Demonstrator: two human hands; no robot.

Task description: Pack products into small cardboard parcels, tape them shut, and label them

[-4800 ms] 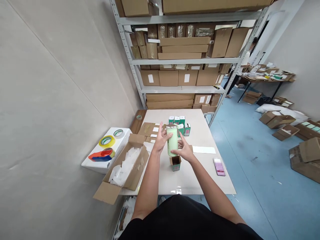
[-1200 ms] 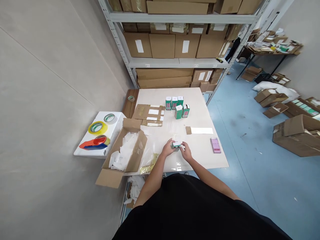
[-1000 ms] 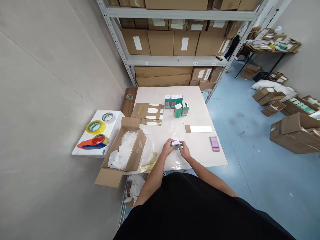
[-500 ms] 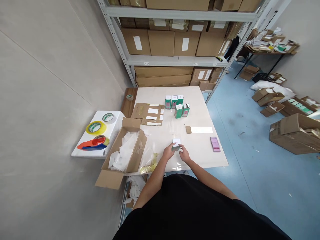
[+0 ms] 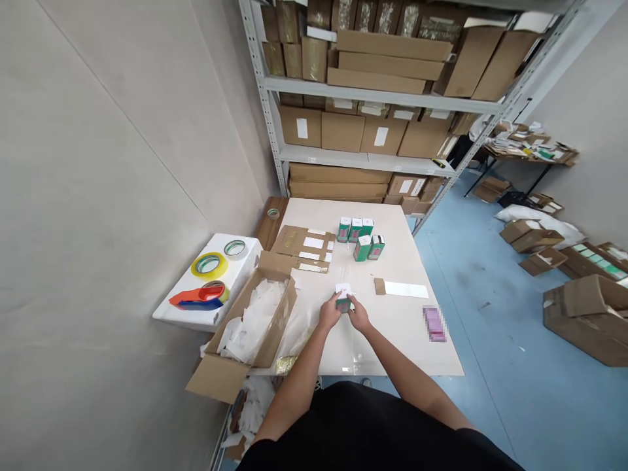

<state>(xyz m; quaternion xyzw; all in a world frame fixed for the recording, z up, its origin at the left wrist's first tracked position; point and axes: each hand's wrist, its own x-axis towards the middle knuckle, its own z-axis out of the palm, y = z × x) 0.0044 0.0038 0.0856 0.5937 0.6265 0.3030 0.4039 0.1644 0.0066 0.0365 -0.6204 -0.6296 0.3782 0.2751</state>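
Note:
A small green carton with a white top flap stands near the middle of the white table. My left hand grips its left side and my right hand grips its right side, fingers curled around it. The white flap sticks up above the carton. Several more green cartons stand in a group farther back on the table.
An open cardboard box with white packing hangs off the table's left edge. Flat cardboard pieces, a white slip and a pink item lie on the table. Tape rolls sit on a white stand. Shelves hold brown boxes.
Earlier I held a pale green bottle above the open carton; now both hands hold the carton on the table. My view has tilted up slightly.

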